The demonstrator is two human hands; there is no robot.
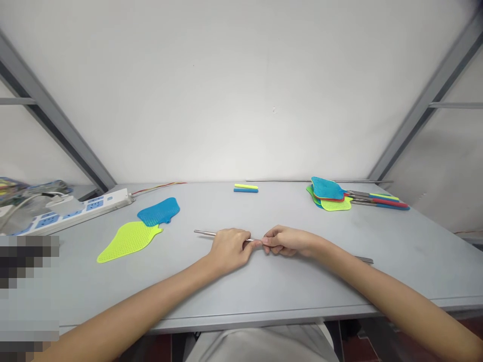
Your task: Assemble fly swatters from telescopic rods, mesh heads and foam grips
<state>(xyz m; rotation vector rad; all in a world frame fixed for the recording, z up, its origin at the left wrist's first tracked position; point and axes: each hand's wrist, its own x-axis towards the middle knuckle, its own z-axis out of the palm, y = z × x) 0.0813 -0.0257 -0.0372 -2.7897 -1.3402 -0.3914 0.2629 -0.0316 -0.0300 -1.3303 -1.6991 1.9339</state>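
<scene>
My left hand (231,250) is wrapped around a thin metal rod (204,233), whose left end sticks out past the knuckles. Close beside it, my right hand (284,241) pinches the same rod between thumb and fingers. A flat metal end piece (364,259) shows beyond my right forearm; whether it belongs to this rod is hidden by the arm. To the left lie a yellow-green fly swatter head (130,241) and a blue fly swatter head (160,211), both loose on the grey table (211,296).
Finished-looking fly swatters (330,191) are piled at the back right. A yellow tube (246,186) and a blue tube (245,190) lie at the back middle. Behind them, a long thin rod (283,180) runs along the wall. A power strip (83,211) occupies the left.
</scene>
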